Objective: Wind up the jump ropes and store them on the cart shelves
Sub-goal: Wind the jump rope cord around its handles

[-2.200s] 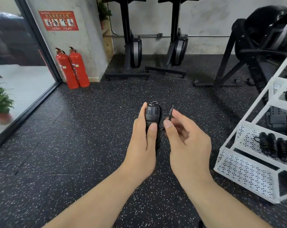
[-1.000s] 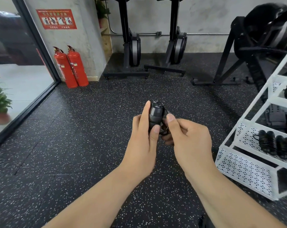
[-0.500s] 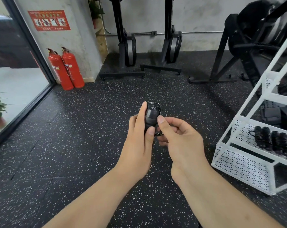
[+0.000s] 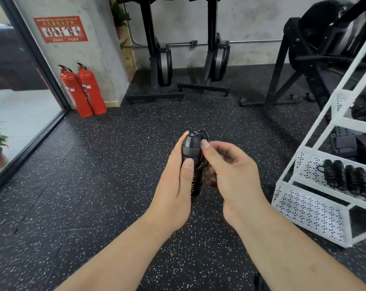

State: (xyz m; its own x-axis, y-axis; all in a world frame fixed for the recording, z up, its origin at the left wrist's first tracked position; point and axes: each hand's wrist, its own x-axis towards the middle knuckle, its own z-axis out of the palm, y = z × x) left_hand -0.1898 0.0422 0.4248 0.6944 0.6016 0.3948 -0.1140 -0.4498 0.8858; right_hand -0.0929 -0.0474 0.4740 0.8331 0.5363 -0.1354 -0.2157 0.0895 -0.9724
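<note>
Near centre, the left hand [image 4: 175, 181] grips the wound jump rope [image 4: 191, 150] upright. The right hand [image 4: 230, 173] pinches what seems its loose cord end beside the cap. If that pinch slips, the coils may spring loose before reaching the cart [image 4: 316, 208] on the right.

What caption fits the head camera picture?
Left hand holds a wound jump rope, right hand pinches its top, beside the white cart.

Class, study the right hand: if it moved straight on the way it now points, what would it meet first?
The jump rope: the foremost fingertip of the right hand seems to touch its handle top, which the left hand grips. Depth is unclear.
</note>
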